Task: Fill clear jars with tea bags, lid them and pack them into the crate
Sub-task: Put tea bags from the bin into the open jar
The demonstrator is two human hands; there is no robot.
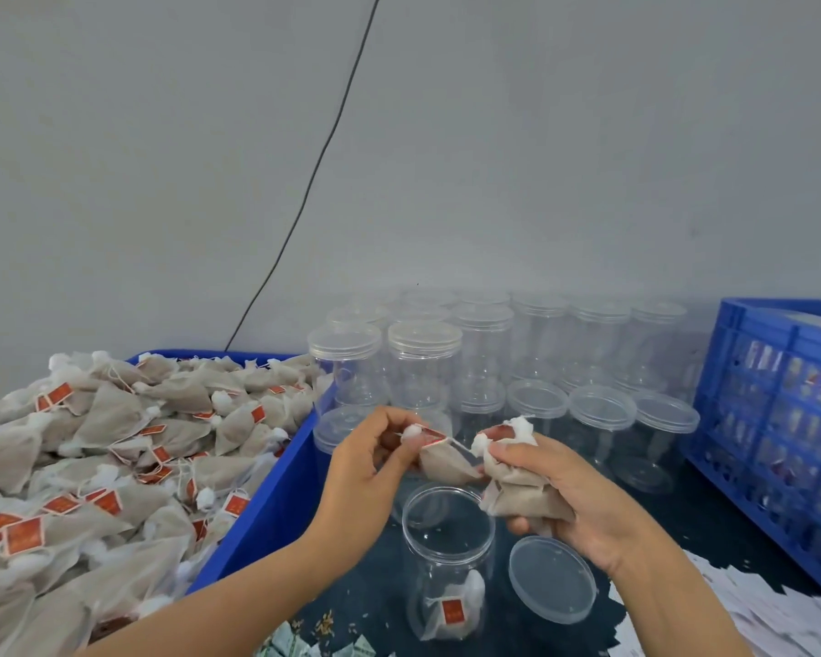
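An open clear jar (449,557) stands on the dark table near me with one tea bag (456,609) at its bottom. Its loose clear lid (551,578) lies flat just to its right. Above the jar's mouth my left hand (366,471) pinches the white tuft of a beige tea bag (442,459) with a red tag. My right hand (569,495) grips a bunch of tea bags (517,486). A big heap of tea bags (115,462) fills the blue bin (276,495) on the left.
Several empty lidded clear jars (489,362) stand in rows behind my hands, against the grey wall. A blue slatted crate (773,419) holding filled jars stands at the right. White paper slips (768,609) lie at the lower right. A black cable (323,158) runs up the wall.
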